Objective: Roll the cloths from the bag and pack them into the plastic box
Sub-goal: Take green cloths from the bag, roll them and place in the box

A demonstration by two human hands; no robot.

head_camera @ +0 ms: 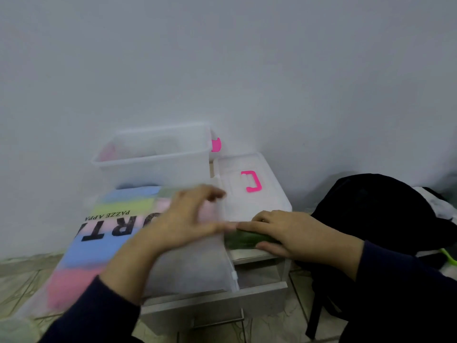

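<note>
A frosted zip bag (pixel 188 266) with blue, green and pink colour blocks and black lettering lies on a small white table (pixel 257 288). My left hand (pixel 183 221) hovers over it, fingers curled and apart, blurred. A rolled dark green cloth (pixel 247 240) lies at the bag's right edge; my right hand (pixel 294 233) lies flat on it, thumb against its near side. The clear plastic box (pixel 153 157) stands open at the back, something pink dimly visible inside. Its lid (pixel 249 186) with a pink handle lies to the right.
A black backpack (pixel 380 214) sits on the floor to the right of the table, with white and green items behind it. A pink latch (pixel 216 144) shows on the box's right side. A grey wall rises close behind; tiled floor lies below.
</note>
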